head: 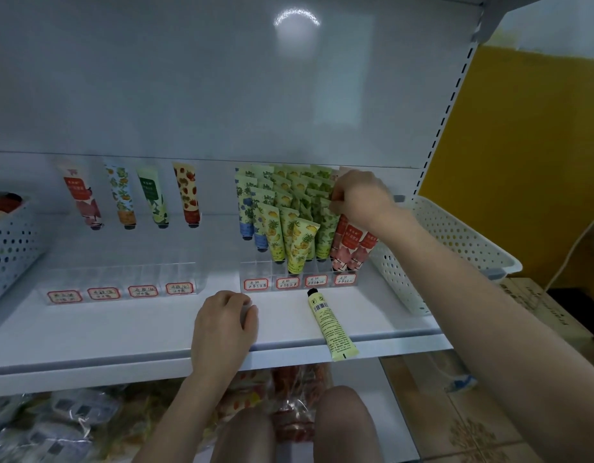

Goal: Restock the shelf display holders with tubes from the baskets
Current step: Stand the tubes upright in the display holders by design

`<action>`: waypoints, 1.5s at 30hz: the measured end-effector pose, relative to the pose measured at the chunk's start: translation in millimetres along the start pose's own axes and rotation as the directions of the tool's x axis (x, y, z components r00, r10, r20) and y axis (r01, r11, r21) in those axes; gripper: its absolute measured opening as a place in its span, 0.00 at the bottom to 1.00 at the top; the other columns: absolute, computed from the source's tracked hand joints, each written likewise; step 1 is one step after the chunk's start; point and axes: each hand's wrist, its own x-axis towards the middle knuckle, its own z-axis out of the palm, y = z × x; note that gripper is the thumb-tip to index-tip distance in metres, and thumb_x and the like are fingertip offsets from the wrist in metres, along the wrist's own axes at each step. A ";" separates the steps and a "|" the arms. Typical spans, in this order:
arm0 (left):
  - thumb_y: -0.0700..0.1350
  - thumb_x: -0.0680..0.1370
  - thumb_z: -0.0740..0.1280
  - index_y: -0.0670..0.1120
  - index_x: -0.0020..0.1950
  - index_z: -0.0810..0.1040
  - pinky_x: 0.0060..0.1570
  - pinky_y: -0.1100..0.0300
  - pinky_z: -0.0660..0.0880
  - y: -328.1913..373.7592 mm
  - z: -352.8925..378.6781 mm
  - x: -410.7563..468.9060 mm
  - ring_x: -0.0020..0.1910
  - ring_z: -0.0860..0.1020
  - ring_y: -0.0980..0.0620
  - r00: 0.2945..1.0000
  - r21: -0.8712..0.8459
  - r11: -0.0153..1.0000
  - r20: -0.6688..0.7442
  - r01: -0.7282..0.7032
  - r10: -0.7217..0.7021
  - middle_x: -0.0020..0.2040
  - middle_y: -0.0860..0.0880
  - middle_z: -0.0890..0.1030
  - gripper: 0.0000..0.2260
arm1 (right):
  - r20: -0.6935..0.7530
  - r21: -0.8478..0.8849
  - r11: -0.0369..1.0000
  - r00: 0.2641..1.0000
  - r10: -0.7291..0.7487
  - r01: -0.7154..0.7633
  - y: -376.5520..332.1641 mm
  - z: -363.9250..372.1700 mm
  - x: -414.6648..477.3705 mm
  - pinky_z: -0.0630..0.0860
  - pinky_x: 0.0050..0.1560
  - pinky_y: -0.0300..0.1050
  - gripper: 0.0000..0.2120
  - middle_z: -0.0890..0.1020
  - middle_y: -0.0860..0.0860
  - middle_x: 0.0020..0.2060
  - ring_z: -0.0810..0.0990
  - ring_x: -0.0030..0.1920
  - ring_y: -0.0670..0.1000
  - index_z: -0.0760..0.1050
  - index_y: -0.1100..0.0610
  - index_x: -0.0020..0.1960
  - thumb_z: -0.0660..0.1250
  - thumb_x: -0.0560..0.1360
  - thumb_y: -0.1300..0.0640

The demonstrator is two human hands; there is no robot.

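Far left, the left basket (8, 235) sits at the shelf's (122, 332) end with a few tubes showing inside. Next along, the left holder (122, 282) looks thin: just four tubes standing in its far row, with the near slots bare. The left grip (224, 324) rests on the shelf near the front edge, fingers loosely curled and nothing visible in them.

The right holder (299, 272) is packed with blue, yellow, green and red columns, all cap down. In front of it lies a loose tube (332, 324), its crimped end overhanging the shelf lip. The right grip (360, 198) is in at the far rows, pinching the top of a far tube (329, 210) where green meets red; which colour, I cannot tell. The right basket (456, 242) sits just beyond.

To do this well, I'd lower the tube straight, cap first, and seat it fully before letting go so its neighbours don't tip. The left grip could steady the holder. Watch that forearm, too, as it could sweep the loose tube off.
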 end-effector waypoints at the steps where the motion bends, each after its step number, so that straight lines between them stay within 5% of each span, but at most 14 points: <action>1: 0.36 0.68 0.74 0.39 0.41 0.82 0.40 0.52 0.77 0.2 0.1 0.0 0.37 0.79 0.44 1.000 -0.004 1.000 0.004 0.005 -0.005 0.39 0.42 0.82 0.04 | -0.005 -0.048 0.999 1.000 0.023 -0.023 -0.7 0.9 -0.1 0.72 0.43 0.44 0.09 0.79 0.56 0.52 0.78 0.51 0.57 0.77 0.60 0.55 0.66 0.76 0.59; 8: 0.36 0.68 0.74 0.38 0.41 0.82 0.40 0.52 0.77 0.5 0.5 0.6 0.37 0.79 0.43 1.000 -0.005 1.000 0.005 0.007 -0.007 0.39 0.41 0.82 0.04 | -0.105 -0.215 0.976 0.993 -0.048 0.025 -0.4 9.8 -4.1 0.74 0.46 0.47 0.13 0.78 0.58 0.55 0.79 0.52 0.59 0.74 0.61 0.60 0.65 0.77 0.58; 19: 0.37 0.69 0.73 0.39 0.42 0.82 0.40 0.52 0.77 0.6 0.4 0.5 0.39 0.79 0.44 0.999 -0.016 0.999 0.018 0.031 -0.030 0.40 0.42 0.82 0.04 | -0.083 0.078 0.995 0.995 -0.062 0.069 6.2 -2.6 -8.6 0.71 0.45 0.44 0.09 0.79 0.55 0.51 0.77 0.50 0.56 0.77 0.58 0.53 0.66 0.76 0.54; 23: 0.37 0.69 0.73 0.39 0.42 0.82 0.40 0.53 0.77 0.5 0.5 0.5 0.38 0.79 0.44 1.000 -0.008 1.000 0.011 0.026 -0.025 0.40 0.42 0.82 0.04 | -0.135 0.235 0.955 0.979 -0.154 0.182 -9.4 -5.0 -11.5 0.72 0.42 0.44 0.12 0.78 0.53 0.40 0.77 0.43 0.54 0.79 0.61 0.47 0.65 0.76 0.52; 26: 0.37 0.69 0.73 0.39 0.42 0.82 0.40 0.53 0.77 -0.8 0.6 0.0 0.38 0.78 0.44 1.000 -0.008 1.000 0.014 0.023 -0.023 0.40 0.42 0.82 0.04 | 0.007 0.170 0.969 0.983 -0.186 0.182 -21.3 -2.4 -12.2 0.74 0.40 0.45 0.14 0.79 0.53 0.40 0.77 0.41 0.53 0.79 0.62 0.46 0.66 0.75 0.50; 33: 0.37 0.68 0.74 0.39 0.41 0.82 0.39 0.53 0.77 -2.0 1.9 0.5 0.37 0.79 0.44 1.000 -0.005 1.000 0.002 0.008 -0.008 0.38 0.42 0.81 0.04 | 0.073 -0.011 0.998 0.996 -0.059 0.060 -15.0 -4.0 3.8 0.73 0.43 0.45 0.08 0.79 0.54 0.45 0.78 0.46 0.55 0.77 0.58 0.49 0.67 0.75 0.54; 38: 0.36 0.67 0.74 0.39 0.40 0.81 0.38 0.52 0.78 -2.9 2.2 0.4 0.36 0.78 0.44 1.000 0.000 1.000 -0.008 -0.012 0.012 0.37 0.42 0.81 0.04 | 0.007 -0.185 0.979 0.996 -0.084 0.084 -17.9 8.8 5.6 0.75 0.44 0.48 0.13 0.78 0.60 0.54 0.78 0.52 0.60 0.74 0.62 0.60 0.63 0.77 0.61; 42: 0.36 0.67 0.74 0.39 0.39 0.81 0.38 0.52 0.78 -1.3 0.9 0.9 0.36 0.78 0.44 1.000 -0.002 1.000 -0.009 -0.014 0.014 0.37 0.42 0.81 0.04 | -0.075 -0.248 0.956 0.981 -0.178 0.155 -13.7 15.3 2.7 0.74 0.38 0.44 0.08 0.80 0.57 0.48 0.80 0.46 0.57 0.76 0.62 0.54 0.61 0.76 0.64; 45: 0.37 0.67 0.74 0.40 0.39 0.81 0.39 0.53 0.78 -2.0 0.9 0.4 0.37 0.79 0.45 1.000 0.010 1.000 -0.005 -0.009 0.009 0.38 0.42 0.81 0.04 | -0.095 -0.144 0.976 0.979 -0.178 0.163 -9.1 15.6 -1.8 0.77 0.43 0.48 0.08 0.79 0.56 0.48 0.79 0.47 0.57 0.76 0.61 0.52 0.62 0.77 0.58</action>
